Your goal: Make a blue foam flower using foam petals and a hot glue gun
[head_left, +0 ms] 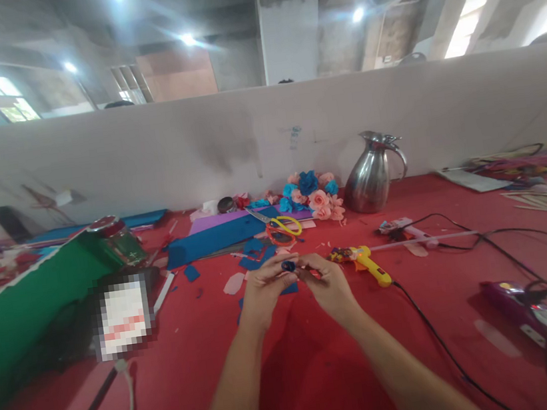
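Observation:
My left hand (263,291) and my right hand (330,285) meet above the red table, fingers closed round a small rolled piece of dark blue paper (288,266). Its underside is hidden by my fingers. Just right of my right hand lies a yellow glue gun (373,268). Beyond my hands are blue paper scraps (255,256), and scissors with a yellow handle (289,225) rest on a blue sheet (212,238). A bunch of pink and blue paper flowers (320,197) sits farther back.
A steel jug (369,175) stands by the white partition (160,152). Rightward are a pink glue gun (421,234), trailing black cords and a purple power strip (535,322). At left stand a green-sided box (40,310) and a glass jar (120,242).

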A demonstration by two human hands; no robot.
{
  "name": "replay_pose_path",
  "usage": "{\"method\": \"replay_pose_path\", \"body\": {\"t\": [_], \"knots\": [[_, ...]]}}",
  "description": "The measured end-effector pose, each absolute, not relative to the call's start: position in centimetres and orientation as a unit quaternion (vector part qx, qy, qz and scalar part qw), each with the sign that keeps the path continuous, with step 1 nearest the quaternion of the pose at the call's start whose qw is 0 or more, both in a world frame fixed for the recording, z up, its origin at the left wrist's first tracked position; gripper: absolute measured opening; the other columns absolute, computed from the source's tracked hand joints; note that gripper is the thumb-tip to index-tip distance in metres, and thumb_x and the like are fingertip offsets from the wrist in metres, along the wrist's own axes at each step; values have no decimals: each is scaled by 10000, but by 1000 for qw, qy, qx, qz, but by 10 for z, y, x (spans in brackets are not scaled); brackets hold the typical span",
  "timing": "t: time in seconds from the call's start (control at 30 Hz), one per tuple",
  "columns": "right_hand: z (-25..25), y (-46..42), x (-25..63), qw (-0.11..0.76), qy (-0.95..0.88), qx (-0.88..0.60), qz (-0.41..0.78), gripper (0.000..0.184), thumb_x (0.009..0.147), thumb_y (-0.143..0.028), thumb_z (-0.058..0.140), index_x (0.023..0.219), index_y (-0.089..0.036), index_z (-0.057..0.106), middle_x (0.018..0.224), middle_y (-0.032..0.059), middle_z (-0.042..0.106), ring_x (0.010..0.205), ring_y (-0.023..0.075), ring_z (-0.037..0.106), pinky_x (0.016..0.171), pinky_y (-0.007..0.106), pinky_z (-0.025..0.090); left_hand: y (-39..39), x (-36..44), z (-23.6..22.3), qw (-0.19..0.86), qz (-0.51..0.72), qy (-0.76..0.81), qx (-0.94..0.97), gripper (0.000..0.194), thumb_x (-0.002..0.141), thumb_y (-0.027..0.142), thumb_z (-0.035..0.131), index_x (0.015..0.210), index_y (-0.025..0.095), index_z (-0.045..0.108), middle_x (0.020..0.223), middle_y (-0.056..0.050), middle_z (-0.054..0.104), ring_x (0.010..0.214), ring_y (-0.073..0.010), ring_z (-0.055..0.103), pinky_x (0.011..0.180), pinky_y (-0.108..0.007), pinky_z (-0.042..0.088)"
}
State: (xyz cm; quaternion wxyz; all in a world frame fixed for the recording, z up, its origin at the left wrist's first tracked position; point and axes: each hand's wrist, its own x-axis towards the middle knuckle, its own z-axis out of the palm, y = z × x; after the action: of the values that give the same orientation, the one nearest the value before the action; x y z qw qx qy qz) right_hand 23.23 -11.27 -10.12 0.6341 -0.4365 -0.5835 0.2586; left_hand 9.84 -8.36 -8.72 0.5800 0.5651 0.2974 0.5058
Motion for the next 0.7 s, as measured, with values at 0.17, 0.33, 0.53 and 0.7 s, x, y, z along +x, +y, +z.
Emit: {"method": "replay_pose_path", "body": {"t": [0.17, 0.33, 0.53, 0.7], "knots": [[-100, -114, 233, 623, -607, -426, 249, 135, 819, -238, 569, 833, -220, 702, 834, 40, 692, 772, 188, 601, 719, 294, 464, -83, 98, -86, 549, 508, 289, 598, 22, 653, 224, 753, 651, 203, 761, 1049, -83, 699, 1040, -263, 601, 889, -364, 492], [-100, -113, 232, 632, -587, -437, 252, 135, 801, -259, 559, 778, -206, 681, 798, 41, 677, 762, 187, 603, 714, 290, 465, -81, 99, -94, 536, 521, 289, 598, 82, 655, 237, 758, 735, 226, 774, 1041, -69, 698, 1002, -245, 614, 882, -353, 486], [-103, -111, 232, 612, -547, -481, 307, 175, 779, -336, 587, 776, -192, 686, 754, 44, 686, 729, 195, 611, 699, 299, 472, -83, 105, -94, 545, 500, 315, 595, 199, 714, 277, 714, 896, 218, 769, 960, -57, 712, 948, -220, 615, 865, -321, 461], [-102, -111, 231, 594, -536, -467, 378, 221, 778, -390, 603, 743, -185, 679, 710, 22, 668, 685, 175, 584, 672, 285, 452, -83, 104, -95, 617, 489, 309, 534, 228, 690, 272, 733, 900, 189, 766, 957, -71, 720, 962, -224, 613, 891, -326, 437]]}}
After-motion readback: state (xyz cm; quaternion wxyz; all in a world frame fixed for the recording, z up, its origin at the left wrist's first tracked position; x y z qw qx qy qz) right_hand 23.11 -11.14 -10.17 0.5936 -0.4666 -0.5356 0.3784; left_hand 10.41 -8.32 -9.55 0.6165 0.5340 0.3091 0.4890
